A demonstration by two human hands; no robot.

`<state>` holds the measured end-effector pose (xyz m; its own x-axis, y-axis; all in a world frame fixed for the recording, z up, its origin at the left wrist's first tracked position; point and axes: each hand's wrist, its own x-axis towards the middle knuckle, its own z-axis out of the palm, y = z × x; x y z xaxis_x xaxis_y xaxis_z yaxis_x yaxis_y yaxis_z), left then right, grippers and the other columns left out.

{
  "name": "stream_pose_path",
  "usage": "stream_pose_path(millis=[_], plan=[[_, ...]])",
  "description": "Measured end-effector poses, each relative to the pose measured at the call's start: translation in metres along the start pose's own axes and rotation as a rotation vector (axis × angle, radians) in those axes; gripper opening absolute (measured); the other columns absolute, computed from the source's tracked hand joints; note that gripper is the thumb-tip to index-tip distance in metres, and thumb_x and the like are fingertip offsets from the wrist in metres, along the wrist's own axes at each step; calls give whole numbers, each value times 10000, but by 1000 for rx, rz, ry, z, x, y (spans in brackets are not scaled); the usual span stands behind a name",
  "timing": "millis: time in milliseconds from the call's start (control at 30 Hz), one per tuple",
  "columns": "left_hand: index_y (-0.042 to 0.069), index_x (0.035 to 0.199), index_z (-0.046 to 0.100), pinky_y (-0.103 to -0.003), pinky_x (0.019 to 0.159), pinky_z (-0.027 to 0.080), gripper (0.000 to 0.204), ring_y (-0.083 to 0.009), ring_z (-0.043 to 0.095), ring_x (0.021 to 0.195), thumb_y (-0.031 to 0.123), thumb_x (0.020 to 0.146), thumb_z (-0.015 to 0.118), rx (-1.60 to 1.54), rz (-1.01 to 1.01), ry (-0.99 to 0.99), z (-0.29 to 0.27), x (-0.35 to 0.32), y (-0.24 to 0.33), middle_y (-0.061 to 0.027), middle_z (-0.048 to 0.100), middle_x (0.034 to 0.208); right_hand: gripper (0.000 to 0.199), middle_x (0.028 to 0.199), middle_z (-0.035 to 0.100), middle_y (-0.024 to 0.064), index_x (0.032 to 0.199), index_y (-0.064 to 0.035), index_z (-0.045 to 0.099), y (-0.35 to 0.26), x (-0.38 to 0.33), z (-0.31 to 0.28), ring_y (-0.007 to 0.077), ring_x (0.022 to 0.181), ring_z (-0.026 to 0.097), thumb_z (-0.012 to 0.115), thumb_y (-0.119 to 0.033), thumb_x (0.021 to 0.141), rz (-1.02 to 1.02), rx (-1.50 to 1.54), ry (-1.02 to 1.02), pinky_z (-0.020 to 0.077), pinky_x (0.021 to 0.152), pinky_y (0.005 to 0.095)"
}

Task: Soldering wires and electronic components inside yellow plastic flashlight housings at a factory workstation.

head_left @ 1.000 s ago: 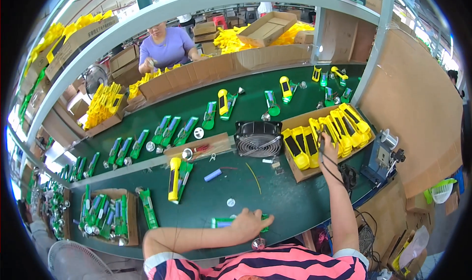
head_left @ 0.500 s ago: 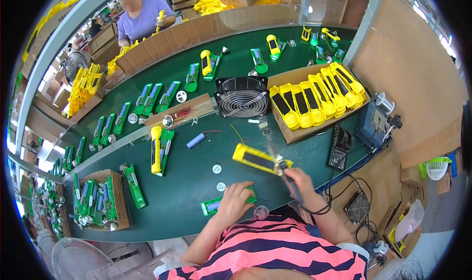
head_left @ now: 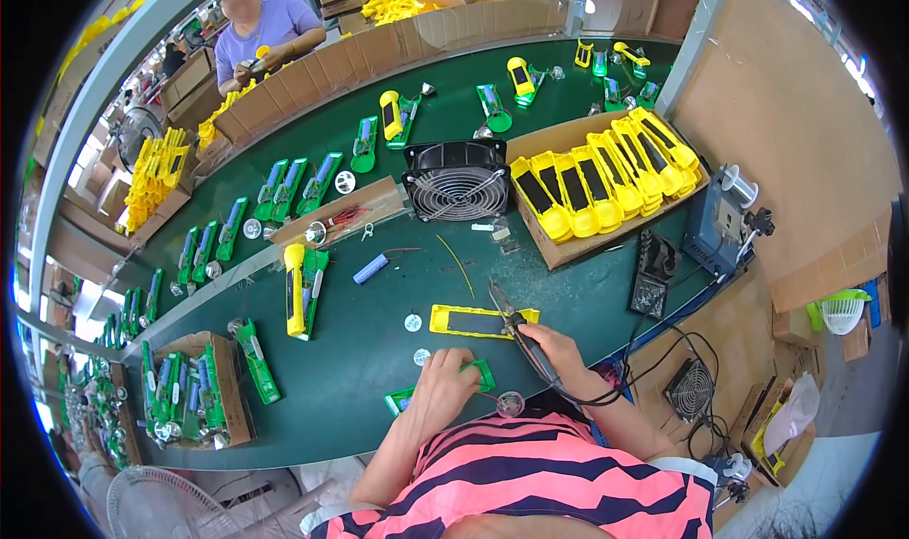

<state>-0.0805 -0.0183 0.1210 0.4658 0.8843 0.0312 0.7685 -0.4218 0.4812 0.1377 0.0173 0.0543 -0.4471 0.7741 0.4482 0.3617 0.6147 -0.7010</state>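
My right hand [head_left: 557, 351] grips a soldering iron [head_left: 532, 351], its metal tip pointing up and left. Beneath the iron lies a yellow lamp casing [head_left: 464, 322] with a dark panel, its right end close to my fingers; whether they touch it I cannot tell. My left hand [head_left: 447, 386] is closed over a green lamp casing [head_left: 485, 376] at the table's near edge, its curled fingers hiding the middle. Beside that casing's right end sits a clear round lamp reflector [head_left: 510, 404]. Two white discs [head_left: 413, 323] lie left of the yellow casing.
A box of yellow casings [head_left: 559, 245] stands back right, next to a black fan [head_left: 456, 184] and a blue solder-spool device [head_left: 724, 222]. A box of green casings [head_left: 237, 387] sits at left. One blue battery [head_left: 370, 269] lies mid-table. Across the belt, a person [head_left: 270, 37] works.
The yellow casing has gone from tilted to lying level, slightly left and lower. My right hand and the iron moved left. My left hand stays on the green casing, its fingers more curled.
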Motion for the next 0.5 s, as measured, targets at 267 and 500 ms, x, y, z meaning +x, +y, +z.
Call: stream_pose_path(millis=[267, 500], plan=[[8, 795, 567, -272, 691, 459, 137, -176, 575, 794, -79, 691, 588, -1332, -593, 827, 19, -21, -4, -102, 593, 801, 454, 934, 586, 117, 1146, -85, 445, 8, -16, 5, 268, 815, 593, 579, 18, 726, 112, 264, -242, 471, 743, 303], [75, 726, 616, -349, 683, 384, 60, -226, 514, 711, 72, 667, 607, 162, -252, 358, -12, -21, -24, -39, 556, 680, 416, 840, 603, 119, 1080, -65, 495, -15, 3, -2, 233, 724, 613, 665, -53, 700, -264, 78, -52, 468, 786, 329]])
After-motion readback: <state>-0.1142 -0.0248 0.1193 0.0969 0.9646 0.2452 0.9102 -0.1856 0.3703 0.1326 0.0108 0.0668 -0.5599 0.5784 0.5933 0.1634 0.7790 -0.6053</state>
